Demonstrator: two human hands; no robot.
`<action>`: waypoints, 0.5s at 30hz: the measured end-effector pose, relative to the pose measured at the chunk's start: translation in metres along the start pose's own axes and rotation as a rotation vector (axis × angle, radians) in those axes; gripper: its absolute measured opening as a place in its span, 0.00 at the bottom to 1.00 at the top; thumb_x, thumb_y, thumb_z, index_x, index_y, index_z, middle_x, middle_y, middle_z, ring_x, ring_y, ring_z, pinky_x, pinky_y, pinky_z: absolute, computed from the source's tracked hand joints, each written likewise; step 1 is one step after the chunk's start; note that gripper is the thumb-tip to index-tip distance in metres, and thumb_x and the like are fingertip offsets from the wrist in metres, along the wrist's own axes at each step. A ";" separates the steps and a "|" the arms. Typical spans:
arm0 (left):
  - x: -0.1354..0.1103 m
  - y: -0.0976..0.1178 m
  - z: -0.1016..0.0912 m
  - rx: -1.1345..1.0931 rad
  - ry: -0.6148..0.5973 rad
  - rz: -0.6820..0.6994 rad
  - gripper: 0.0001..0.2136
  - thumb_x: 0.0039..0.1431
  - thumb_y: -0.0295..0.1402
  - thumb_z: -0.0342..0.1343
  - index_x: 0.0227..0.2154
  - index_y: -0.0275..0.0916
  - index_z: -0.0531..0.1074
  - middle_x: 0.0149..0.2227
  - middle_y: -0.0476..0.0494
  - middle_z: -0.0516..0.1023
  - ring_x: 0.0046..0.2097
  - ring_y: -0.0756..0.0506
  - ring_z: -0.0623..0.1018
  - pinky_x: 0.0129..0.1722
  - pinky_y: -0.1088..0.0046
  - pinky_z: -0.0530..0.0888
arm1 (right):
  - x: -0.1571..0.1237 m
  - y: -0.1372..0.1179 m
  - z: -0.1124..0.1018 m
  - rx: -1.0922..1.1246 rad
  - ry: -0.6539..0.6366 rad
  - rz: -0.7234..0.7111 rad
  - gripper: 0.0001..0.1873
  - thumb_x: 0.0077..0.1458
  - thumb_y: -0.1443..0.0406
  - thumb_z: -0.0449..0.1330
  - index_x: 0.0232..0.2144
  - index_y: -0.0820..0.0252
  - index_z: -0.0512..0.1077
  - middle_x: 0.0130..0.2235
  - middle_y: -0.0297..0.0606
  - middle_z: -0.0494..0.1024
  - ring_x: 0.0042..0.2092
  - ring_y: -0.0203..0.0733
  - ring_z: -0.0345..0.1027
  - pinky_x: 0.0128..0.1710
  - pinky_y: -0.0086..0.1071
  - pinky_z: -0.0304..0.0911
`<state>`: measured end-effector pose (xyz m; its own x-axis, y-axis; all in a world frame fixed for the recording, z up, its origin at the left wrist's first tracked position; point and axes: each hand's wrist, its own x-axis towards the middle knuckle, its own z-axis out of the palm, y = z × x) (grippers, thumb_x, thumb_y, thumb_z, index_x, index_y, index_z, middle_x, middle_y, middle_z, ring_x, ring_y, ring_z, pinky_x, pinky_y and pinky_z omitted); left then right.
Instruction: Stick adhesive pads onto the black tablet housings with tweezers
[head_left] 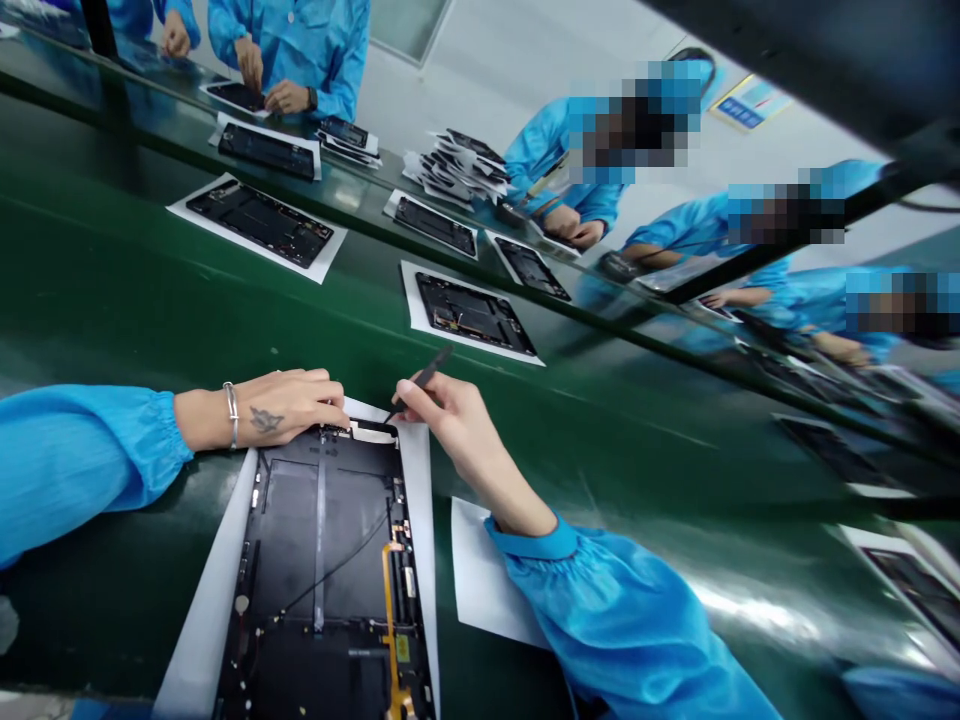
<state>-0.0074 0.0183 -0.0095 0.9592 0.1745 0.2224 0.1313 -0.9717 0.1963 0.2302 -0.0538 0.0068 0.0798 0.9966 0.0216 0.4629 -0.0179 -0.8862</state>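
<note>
Left hand (281,408): fingers together, laid over the top edge of the open tablet (315,560), not clamped. Right hand (457,430): pinching a black spudger (424,380), lower tip at that edge; contact unclear from here. Tablet: on a white sheet (214,590), bottom edge running out of my view. Second sheet (480,570): just right, under the right sleeve (622,620). Green counter (600,450): open room ahead, up to the next tablet (472,315).

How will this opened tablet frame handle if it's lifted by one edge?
The opened tablet frame looks thin and wide, so it would probably flex slightly. Its exposed orange flex cable seems fragile and could snag. Resting on white paper, it would likely slide easily when pushed.
</note>
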 end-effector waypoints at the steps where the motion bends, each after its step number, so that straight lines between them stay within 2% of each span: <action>1: 0.000 0.000 0.000 -0.005 0.005 0.011 0.18 0.63 0.18 0.48 0.49 0.41 0.75 0.45 0.41 0.77 0.42 0.45 0.72 0.41 0.72 0.69 | -0.004 -0.001 0.001 0.012 0.025 -0.032 0.24 0.52 0.44 0.63 0.26 0.58 0.73 0.29 0.39 0.77 0.31 0.45 0.73 0.34 0.37 0.67; 5: -0.002 -0.001 0.000 -0.025 0.008 0.028 0.17 0.65 0.20 0.47 0.50 0.40 0.75 0.46 0.42 0.78 0.46 0.44 0.73 0.45 0.71 0.71 | -0.016 -0.003 0.012 0.011 0.016 -0.176 0.23 0.55 0.44 0.60 0.29 0.57 0.76 0.32 0.40 0.79 0.34 0.46 0.73 0.33 0.36 0.67; 8: -0.002 -0.001 0.000 -0.024 0.012 0.022 0.17 0.65 0.21 0.46 0.50 0.40 0.75 0.46 0.41 0.79 0.46 0.44 0.74 0.46 0.70 0.72 | -0.020 -0.001 0.019 -0.020 -0.006 -0.212 0.23 0.58 0.44 0.58 0.30 0.57 0.76 0.33 0.41 0.80 0.34 0.47 0.73 0.32 0.36 0.66; 15: -0.002 -0.002 0.000 -0.017 0.009 0.029 0.17 0.64 0.20 0.47 0.48 0.38 0.76 0.47 0.40 0.79 0.46 0.44 0.74 0.47 0.69 0.72 | -0.022 -0.002 0.019 -0.110 -0.030 -0.315 0.20 0.62 0.49 0.57 0.29 0.55 0.78 0.37 0.43 0.81 0.39 0.48 0.74 0.40 0.39 0.68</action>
<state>-0.0098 0.0195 -0.0103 0.9603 0.1478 0.2365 0.0991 -0.9735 0.2061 0.2108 -0.0744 -0.0004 -0.1081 0.9563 0.2715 0.5529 0.2848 -0.7831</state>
